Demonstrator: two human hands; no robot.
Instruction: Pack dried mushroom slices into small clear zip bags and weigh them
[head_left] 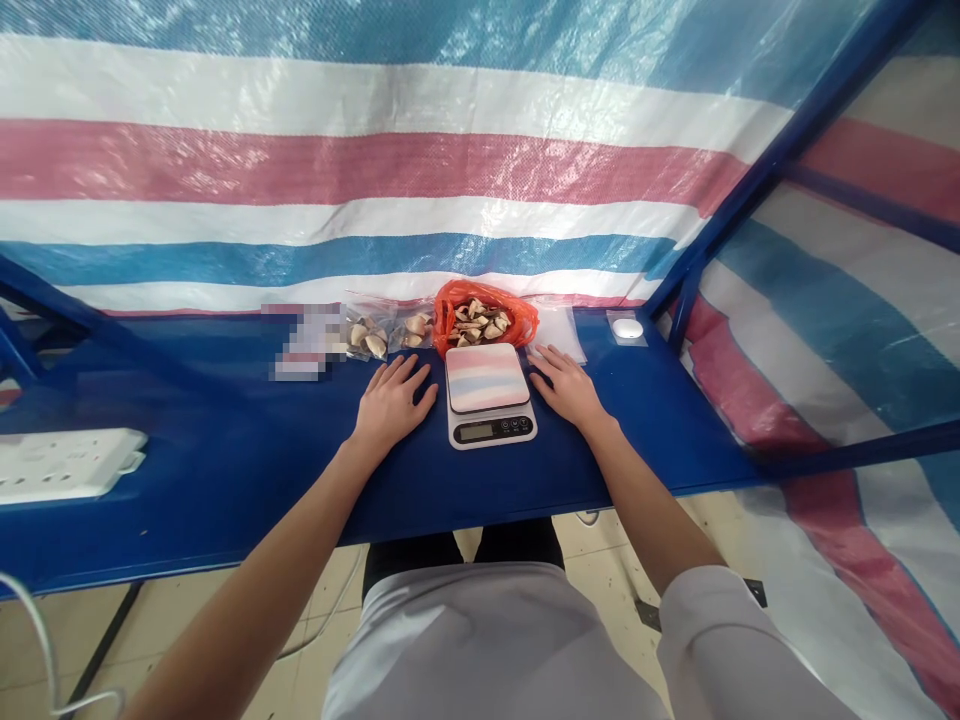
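A white kitchen scale (pixel 491 392) with a shiny square platform and a small display sits on the blue table. My left hand (pixel 392 403) lies flat to its left, fingers spread, holding nothing. On the scale's other side my right hand (pixel 568 385) rests flat with its fingers apart, the fingertips near some clear plastic bags (pixel 562 325). Behind the scale, an open red plastic bag (pixel 450 300) holds pale dried pieces (pixel 480 322), perhaps mushroom slices. Two clear bags of similar pieces, one bag (pixel 366 338) and another bag (pixel 415 330), lie beyond my left fingertips.
A white power strip (pixel 71 463) lies on the table (pixel 247 440) at the left. A small white oval object (pixel 627 328) in a clear bag is at the back right. Blue metal posts (pixel 739 205) and a striped tarp (pixel 337 165) enclose the table.
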